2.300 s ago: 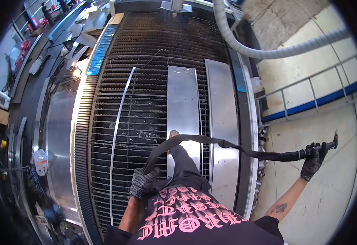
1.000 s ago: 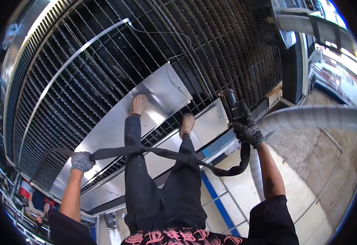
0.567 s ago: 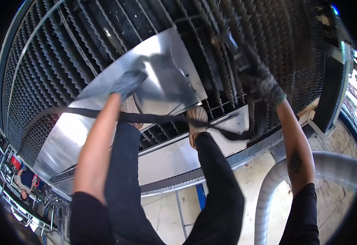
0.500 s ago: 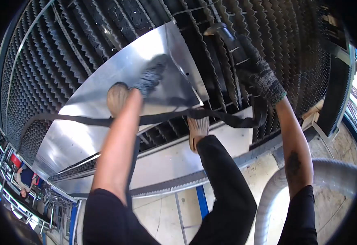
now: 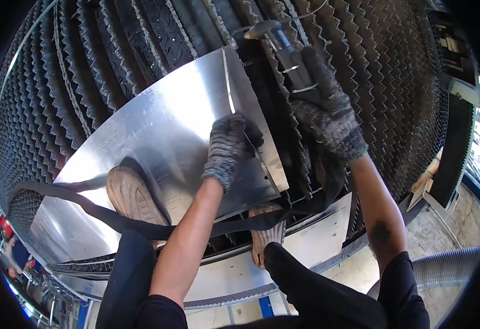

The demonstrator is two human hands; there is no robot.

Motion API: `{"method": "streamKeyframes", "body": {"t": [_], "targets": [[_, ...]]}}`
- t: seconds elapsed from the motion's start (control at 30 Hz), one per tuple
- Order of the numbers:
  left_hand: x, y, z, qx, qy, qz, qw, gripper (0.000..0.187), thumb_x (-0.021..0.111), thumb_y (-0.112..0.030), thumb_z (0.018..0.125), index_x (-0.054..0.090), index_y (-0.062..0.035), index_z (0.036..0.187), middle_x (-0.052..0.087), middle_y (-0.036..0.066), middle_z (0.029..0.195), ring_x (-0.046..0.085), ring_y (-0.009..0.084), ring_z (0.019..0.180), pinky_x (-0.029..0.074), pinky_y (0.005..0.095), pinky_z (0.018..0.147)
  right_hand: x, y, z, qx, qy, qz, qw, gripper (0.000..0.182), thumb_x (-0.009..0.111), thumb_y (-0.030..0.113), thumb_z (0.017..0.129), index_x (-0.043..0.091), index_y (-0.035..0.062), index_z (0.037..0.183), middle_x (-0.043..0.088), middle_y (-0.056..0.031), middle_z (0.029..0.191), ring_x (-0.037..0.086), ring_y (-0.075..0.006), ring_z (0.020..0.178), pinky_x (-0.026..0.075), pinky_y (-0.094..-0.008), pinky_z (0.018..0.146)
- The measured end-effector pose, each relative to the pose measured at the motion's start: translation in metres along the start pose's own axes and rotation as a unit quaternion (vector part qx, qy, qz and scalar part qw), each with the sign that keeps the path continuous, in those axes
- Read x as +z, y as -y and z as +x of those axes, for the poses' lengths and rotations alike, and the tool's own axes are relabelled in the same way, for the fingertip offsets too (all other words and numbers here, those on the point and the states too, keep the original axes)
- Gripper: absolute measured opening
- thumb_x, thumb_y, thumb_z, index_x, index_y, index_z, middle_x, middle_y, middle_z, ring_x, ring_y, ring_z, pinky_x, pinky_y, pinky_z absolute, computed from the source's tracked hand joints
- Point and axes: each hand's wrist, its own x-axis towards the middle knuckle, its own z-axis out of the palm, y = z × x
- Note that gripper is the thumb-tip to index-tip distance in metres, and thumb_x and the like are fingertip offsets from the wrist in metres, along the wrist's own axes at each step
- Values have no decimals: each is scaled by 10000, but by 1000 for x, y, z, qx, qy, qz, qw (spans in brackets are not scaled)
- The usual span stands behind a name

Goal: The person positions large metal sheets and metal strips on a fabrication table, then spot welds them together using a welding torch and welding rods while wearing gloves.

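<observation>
The hand torch (image 5: 290, 60) is in the upper middle of the frame, right of centre. Its long axis slants up and leftward from the right glove, and its bent head points left, the tip above the slatted bed (image 5: 100, 77). The right hand (image 5: 333, 118), gloved, is closed around the torch's lower body, one finger lying upward along its side; the bound barrel and head stick out beyond the fingers.

The left hand (image 5: 226, 145), also gloved, is near the centre of the frame, lower left of the torch and apart from it. Its fingers are curled shut on the raised right edge of the metal sheet (image 5: 168, 109).

A black hose (image 5: 114, 220) sweeps from beneath the right hand across the shoes to the left side. One shoe (image 5: 133, 194) stands on the sheet; the other (image 5: 267, 227) is lower, near the centre.
</observation>
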Motion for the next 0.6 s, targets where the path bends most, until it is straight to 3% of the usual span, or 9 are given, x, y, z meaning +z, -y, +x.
{"method": "streamKeyframes", "body": {"t": [0.1, 0.17, 0.2, 0.3, 0.33, 0.43, 0.5, 0.57, 0.6], "targets": [[6, -12, -6, 113, -39, 269, 956, 290, 496, -268, 1004, 668, -57, 906, 697, 131, 774, 674, 292, 695, 533, 416, 606, 7, -1, 12, -51, 22, 7, 998, 816, 749, 23, 841, 361, 158, 1546, 451, -122, 1532, 475, -252, 1365, 417, -359, 1100], [15, -28, -10, 201, -130, 630, 739, 280, 478, -206, 948, 707, -52, 899, 705, 191, 842, 670, 382, 786, 531, 476, 715, 10, 4, 14, -72, 21, 15, 997, 817, 740, -11, 837, 358, 139, 1544, 419, -122, 1550, 443, -252, 1392, 419, -365, 1105], [14, -26, -6, 212, -107, 666, 707, 311, 465, -222, 949, 722, -62, 880, 713, 185, 872, 682, 369, 804, 535, 475, 717, 9, 9, 13, -40, 26, 54, 997, 816, 737, -25, 834, 361, 133, 1541, 409, -125, 1554, 434, -251, 1398, 417, -363, 1108], [7, -12, 11, 253, -121, 692, 665, 301, 471, -218, 941, 718, -57, 881, 716, 175, 879, 684, 365, 818, 541, 468, 726, 7, 12, 5, -47, 18, 55, 997, 823, 743, -47, 813, 375, 116, 1531, 396, -127, 1559, 414, -250, 1410, 417, -354, 1112], [0, -3, 6, 379, -175, 628, 657, 293, 473, -214, 941, 711, -55, 880, 714, 171, 869, 688, 362, 818, 546, 464, 734, 8, 12, 1, -40, 10, 9, 999, 830, 742, -53, 805, 379, 123, 1530, 432, -135, 1532, 460, -252, 1372, 429, -358, 1098], [1, -9, 17, 281, -157, 634, 703, 270, 475, -204, 936, 701, -60, 910, 709, 173, 875, 685, 363, 823, 548, 458, 747, 7, 12, -4, -8, 0, -2, 1000, 839, 748, -40, 792, 390, 149, 1528, 510, -154, 1461, 568, -272, 1255, 458, -372, 1058], [-2, 0, 21, 346, -153, 651, 657, 260, 470, -193, 931, 693, -60, 927, 704, 178, 874, 683, 366, 826, 549, 453, 755, 9, 5, -10, 21, 5, 30, 999, 842, 755, -20, 787, 398, 169, 1526, 553, -166, 1417, 629, -290, 1177, 474, -382, 1033], [7, -10, 12, 265, -176, 607, 728, 362, 459, -324, 979, 706, -62, 941, 704, 201, 925, 676, 401, 873, 530, 503, 796, 14, -13, -5, -107, -58, -50, 991, 831, 769, 71, 797, 399, 216, 1526, 646, -188, 1265, 679, -334, 1045, 502, -419, 973], [8, -4, 11, 334, -200, 615, 685, 350, 483, -326, 965, 710, -60, 951, 703, 206, 926, 675, 406, 871, 535, 505, 797, 13, -15, -2, -106, -58, -50, 991, 831, 769, 71, 797, 399, 216, 1526, 646, -188, 1265, 679, -334, 1045, 502, -419, 973]]}}
